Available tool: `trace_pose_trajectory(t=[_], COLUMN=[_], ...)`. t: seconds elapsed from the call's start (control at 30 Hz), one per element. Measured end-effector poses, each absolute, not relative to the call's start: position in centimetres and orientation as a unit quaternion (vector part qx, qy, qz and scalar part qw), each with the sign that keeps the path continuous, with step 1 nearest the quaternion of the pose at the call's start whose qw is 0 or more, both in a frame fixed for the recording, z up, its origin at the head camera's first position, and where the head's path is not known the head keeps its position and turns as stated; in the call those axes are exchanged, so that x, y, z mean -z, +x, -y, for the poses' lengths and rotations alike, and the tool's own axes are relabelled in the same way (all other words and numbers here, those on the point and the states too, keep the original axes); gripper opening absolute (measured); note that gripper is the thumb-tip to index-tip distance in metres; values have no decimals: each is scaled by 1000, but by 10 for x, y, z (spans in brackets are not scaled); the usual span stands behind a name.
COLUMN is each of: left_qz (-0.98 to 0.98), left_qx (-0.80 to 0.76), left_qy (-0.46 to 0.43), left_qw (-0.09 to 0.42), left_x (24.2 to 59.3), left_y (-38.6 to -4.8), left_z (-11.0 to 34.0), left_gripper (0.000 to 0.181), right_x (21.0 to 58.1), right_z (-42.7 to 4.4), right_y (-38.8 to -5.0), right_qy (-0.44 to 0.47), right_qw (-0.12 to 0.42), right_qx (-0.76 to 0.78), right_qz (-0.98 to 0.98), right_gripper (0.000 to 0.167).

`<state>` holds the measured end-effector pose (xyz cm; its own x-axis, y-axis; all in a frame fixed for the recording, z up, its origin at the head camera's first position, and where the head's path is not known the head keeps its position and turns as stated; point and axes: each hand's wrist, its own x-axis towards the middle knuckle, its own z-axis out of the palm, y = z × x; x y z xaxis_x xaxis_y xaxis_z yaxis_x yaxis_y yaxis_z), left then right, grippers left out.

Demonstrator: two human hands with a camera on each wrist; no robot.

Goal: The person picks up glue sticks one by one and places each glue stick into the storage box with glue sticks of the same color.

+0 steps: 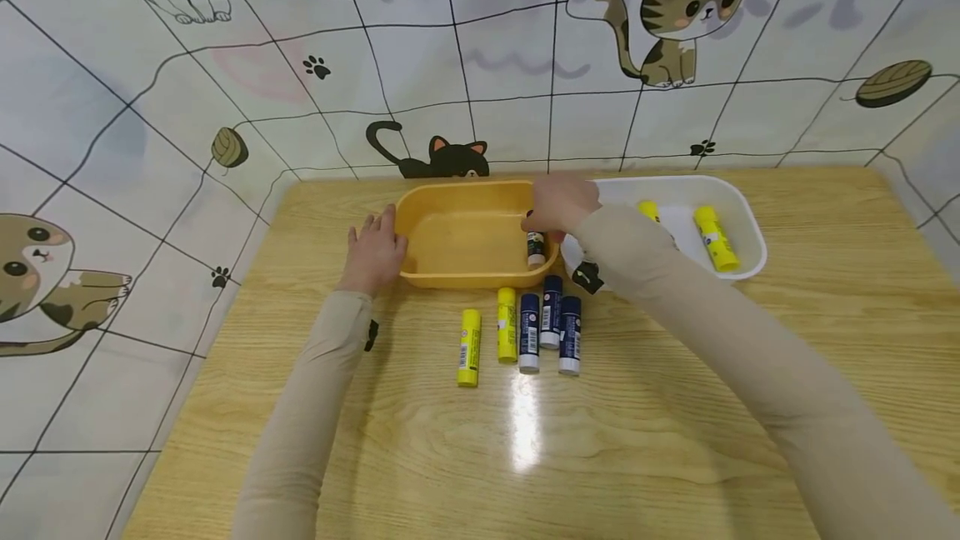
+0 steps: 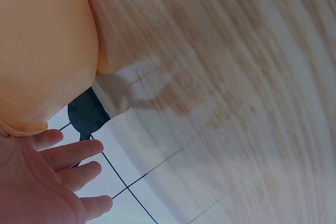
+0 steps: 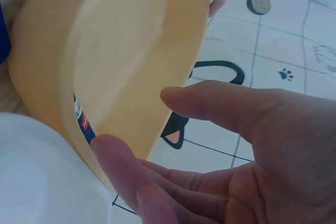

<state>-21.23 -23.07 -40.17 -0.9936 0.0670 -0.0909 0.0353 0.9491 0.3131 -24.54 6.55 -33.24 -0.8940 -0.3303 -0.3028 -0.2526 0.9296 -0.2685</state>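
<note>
My left hand [image 1: 372, 253] rests against the left end of the yellow-orange tray [image 1: 480, 281], its fingers extended beside the rim; the left wrist view shows these fingers [image 2: 79, 176] spread and fairly straight. Over the tray's right end is my right hand [image 1: 564, 205]. Just under it, inside the tray, a dark blue glue stick with a white end [image 1: 536, 250] lies along the right wall. In the right wrist view the thumb and fingers stand apart, and a fingertip [image 3: 113, 150] is close to the glue stick [image 3: 84, 121]; whether they touch I cannot tell.
A white tray [image 1: 759, 250] adjoins on the right, with yellow glue sticks [image 1: 716, 238] inside, partly hidden by my right arm. In front lie two yellow glue sticks [image 1: 468, 348] and three blue ones [image 1: 529, 333]. A cat-patterned wall [image 1: 510, 73] stands behind the wooden table [image 1: 420, 457].
</note>
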Motion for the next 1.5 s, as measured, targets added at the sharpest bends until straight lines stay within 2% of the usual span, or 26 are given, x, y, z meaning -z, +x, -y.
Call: trace_pose_trajectory(t=[0.13, 0.27, 0.47, 0.7, 0.97, 1.3, 1.43, 1.5], left_qz=[-986, -986, -986, -985, -984, -984, -984, -984], left_qx=[-158, -157, -158, -161, -165, -166, -165, -166], left_qy=[28, 29, 31, 29, 30, 28, 27, 27], left_qw=[49, 50, 50, 54, 57, 58, 59, 60], left_x=[402, 402, 401, 401, 402, 401, 401, 401], left_y=[-212, -210, -210, -211, -212, -212, -212, -212], left_z=[231, 232, 230, 231, 232, 231, 231, 231], left_gripper=[57, 57, 57, 57, 58, 57, 58, 58], right_x=[309, 305, 314, 317, 323, 348, 360, 366], right_z=[-66, -71, -82, -90, -96, -97, -102, -104], right_y=[-225, -207, -191, -174, -155, -135, -130, -128], right_qy=[-156, -164, -162, -159, -178, -186, -186, -192], right_qw=[196, 176, 167, 151, 146, 170, 160, 132], right_qx=[117, 118, 135, 144, 167, 164, 162, 156], right_qz=[-961, -963, -963, -965, -959, -954, -956, -960], right_gripper=[39, 39, 31, 33, 27, 28, 30, 35])
